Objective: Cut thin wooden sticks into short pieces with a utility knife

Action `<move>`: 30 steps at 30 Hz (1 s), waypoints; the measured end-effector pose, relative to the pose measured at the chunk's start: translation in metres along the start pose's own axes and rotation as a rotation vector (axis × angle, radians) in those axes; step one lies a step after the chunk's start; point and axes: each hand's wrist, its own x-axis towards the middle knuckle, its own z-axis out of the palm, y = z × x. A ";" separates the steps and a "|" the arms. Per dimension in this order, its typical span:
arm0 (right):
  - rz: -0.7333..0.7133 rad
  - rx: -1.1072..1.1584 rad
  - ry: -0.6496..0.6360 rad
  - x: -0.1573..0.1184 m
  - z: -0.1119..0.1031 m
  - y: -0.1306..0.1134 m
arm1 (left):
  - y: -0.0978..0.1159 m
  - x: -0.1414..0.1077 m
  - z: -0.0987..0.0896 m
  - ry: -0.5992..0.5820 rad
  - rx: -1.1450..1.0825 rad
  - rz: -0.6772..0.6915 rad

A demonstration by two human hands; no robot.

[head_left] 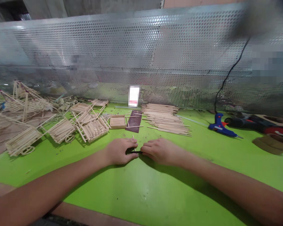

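My left hand (121, 152) and my right hand (160, 151) meet at the middle of the green tabletop (141, 185). Between their fingertips they pinch a thin black strip (135, 152), and part of it is hidden by my left fingers. Just beyond my left fingertips, a thin wooden stick (132, 137) stands up. A dark brown sheet (133, 121) lies farther ahead, with a neat pile of wooden sticks (165, 119) to its right.
Small stick-built wooden carts (22, 141) and frames crowd the left side. A blue hot glue gun (220, 126) with a black cable (228, 75) lies at right, near a dark power tool (247, 123) and a brown pad (270, 144). A perforated metal sheet (141, 59) stands behind the table.
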 end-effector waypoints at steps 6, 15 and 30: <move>-0.006 0.050 0.001 -0.003 0.001 0.004 | 0.002 0.001 0.000 -0.021 -0.007 -0.009; 0.042 0.013 -0.071 0.003 -0.009 -0.008 | 0.008 0.000 -0.003 -0.003 0.029 -0.025; 0.028 0.000 -0.086 0.001 -0.003 -0.009 | 0.005 -0.001 -0.003 -0.023 -0.038 -0.098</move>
